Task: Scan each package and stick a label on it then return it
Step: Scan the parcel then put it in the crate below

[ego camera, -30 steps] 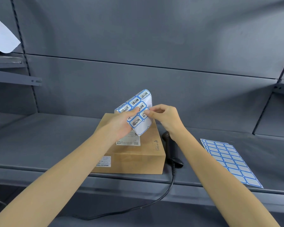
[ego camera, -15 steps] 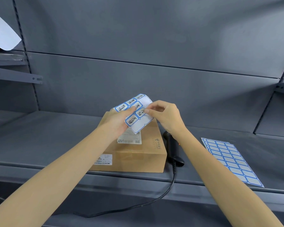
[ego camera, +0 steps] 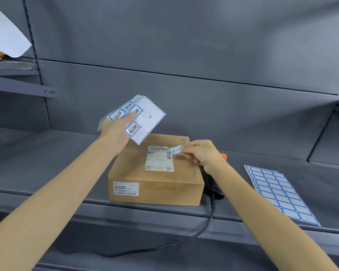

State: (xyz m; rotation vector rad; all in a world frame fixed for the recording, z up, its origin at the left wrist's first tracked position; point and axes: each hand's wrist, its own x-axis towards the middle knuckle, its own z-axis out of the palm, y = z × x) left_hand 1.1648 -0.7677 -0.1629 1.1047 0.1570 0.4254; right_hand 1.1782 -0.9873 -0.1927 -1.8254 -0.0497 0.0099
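Head view, far left: white paper sheet (ego camera: 7,37) curling over an upper side shelf (ego camera: 18,75), an orange edge under it.
Shelf: grey metal shelf (ego camera: 47,159) carrying everything below, grey back panels behind.
Left hand: left hand (ego camera: 115,130) raised above the shelf, gripping a partly used label sheet (ego camera: 143,118), thumb pressed on its printed side.
Label sheet count: four handwritten blue-bordered labels visible on it, right part bare backing; lower corner hanging over the package's far-left edge.
Package: one brown cardboard package (ego camera: 155,173) lying flat at the shelf's front edge, between the two forearms, below and right of the left hand.
Package markings: white shipping slip (ego camera: 159,158) on top, small barcode sticker (ego camera: 126,188) on the front face.
Peeled label: one blue-bordered label (ego camera: 176,149) pinched at its right end, hovering over the slip's top-right corner; contact with the box not clear.
Right hand: right hand (ego camera: 202,153) over the package's right rear part, fingertips closed on that label.
Scanner: one black scanner (ego camera: 213,184) lying just beside the package's right side, mostly hidden by the right wrist; orange tip showing behind the hand, black cable (ego camera: 184,241) dropping over the shelf front.
Far right: one stack of blank label sheets (ego camera: 278,192) flat on the shelf, well apart from the package.
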